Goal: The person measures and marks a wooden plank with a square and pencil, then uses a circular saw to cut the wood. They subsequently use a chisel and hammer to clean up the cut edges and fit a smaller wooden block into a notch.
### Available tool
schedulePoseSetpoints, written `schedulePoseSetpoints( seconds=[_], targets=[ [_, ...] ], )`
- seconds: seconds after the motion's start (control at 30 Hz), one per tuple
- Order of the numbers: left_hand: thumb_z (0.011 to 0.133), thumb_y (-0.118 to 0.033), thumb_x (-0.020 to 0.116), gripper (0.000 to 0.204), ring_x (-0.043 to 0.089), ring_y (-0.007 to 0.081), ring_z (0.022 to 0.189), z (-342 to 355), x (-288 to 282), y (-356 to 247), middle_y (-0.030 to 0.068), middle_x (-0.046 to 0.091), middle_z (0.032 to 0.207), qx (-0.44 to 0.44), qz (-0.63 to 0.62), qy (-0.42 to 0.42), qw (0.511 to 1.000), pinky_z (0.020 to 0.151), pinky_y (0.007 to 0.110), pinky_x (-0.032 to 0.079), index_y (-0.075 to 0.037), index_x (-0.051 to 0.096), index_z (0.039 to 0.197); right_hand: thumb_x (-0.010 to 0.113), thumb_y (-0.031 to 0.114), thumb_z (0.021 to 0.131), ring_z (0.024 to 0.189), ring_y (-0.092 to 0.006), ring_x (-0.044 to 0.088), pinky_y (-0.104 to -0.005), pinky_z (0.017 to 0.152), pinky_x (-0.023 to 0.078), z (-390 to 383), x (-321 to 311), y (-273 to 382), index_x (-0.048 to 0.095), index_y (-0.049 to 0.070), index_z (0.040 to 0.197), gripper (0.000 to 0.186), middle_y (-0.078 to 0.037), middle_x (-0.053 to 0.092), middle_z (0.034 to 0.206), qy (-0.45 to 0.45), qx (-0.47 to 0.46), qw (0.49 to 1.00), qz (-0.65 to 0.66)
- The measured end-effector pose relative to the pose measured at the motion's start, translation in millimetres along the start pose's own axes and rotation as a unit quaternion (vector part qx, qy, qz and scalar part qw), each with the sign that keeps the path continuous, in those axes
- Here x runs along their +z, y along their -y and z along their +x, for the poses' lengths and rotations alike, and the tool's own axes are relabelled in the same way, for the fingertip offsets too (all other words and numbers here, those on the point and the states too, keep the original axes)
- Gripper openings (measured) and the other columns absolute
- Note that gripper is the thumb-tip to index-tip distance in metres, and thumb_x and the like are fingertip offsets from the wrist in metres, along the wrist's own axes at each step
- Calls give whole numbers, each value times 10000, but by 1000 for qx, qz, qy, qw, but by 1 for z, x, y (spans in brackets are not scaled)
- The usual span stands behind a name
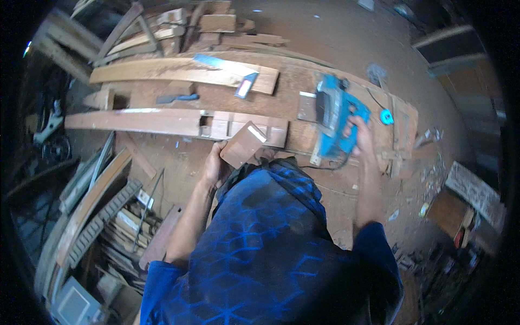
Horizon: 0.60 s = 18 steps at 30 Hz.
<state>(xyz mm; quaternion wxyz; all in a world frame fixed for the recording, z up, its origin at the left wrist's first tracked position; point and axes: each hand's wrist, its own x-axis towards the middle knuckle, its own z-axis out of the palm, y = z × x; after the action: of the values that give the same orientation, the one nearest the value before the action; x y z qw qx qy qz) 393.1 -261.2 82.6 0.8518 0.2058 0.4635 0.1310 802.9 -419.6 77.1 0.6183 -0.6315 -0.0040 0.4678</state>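
Observation:
My left hand (215, 164) grips a short brown wooden block (242, 146) by its lower left edge, just in front of my body. A pale strip runs along one end of the block. My right hand (362, 135) is closed round the handle of a blue corded power tool (340, 116), blurred, so its exact kind cannot be told. The tool is over the right part of the wooden bench (298, 70). Another small brown wood piece (307, 106) with a pale strip lies at its left. Left of that, a long notched timber (141, 121) lies along the bench's near edge.
A wide plank (151, 69) carries a try square (245, 86). A dark-handled tool (179, 98) lies between the timbers. At the bench's right end sits a turquoise tape measure (386, 117). Wood offcuts (132, 222) are heaped at lower left, and a cord (325, 167) trails near my waist.

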Motion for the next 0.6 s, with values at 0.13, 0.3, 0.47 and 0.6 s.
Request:
schedulePoseSetpoints(
  seconds=[0.13,0.3,0.47,0.6],
  targets=[
    [1088,-527,368,545,648,212,939,-1,-53,-3,123,676,1202,25,-148,46,988,719,336,524,-110,559,1384,631,139,952,646,-102,573,-268,539,483,29,-116,-2,622,63,1281,338,-3,638,902,-24,-30,949,-313],
    [1089,-524,413,570,656,234,1034,-21,-96,-14,148,643,1328,71,-183,9,980,838,376,564,-96,502,1455,648,55,832,670,-123,575,-300,601,471,21,-173,31,650,17,1099,270,-7,615,804,-8,-30,878,-478],
    [1112,-445,379,518,651,246,1150,-25,-113,-9,157,619,1386,42,-161,-18,986,886,391,553,-86,486,1470,632,-5,748,719,-129,563,-284,681,468,38,-226,29,664,4,1206,459,1,628,828,15,-9,863,-505],
    [1113,-452,361,526,651,242,1130,-6,-111,1,151,623,1382,30,-181,27,983,881,395,552,-89,487,1472,640,-25,721,792,-180,605,-326,762,497,62,-281,31,647,-3,1299,579,-30,670,918,-1,21,837,-547]
  ],
)
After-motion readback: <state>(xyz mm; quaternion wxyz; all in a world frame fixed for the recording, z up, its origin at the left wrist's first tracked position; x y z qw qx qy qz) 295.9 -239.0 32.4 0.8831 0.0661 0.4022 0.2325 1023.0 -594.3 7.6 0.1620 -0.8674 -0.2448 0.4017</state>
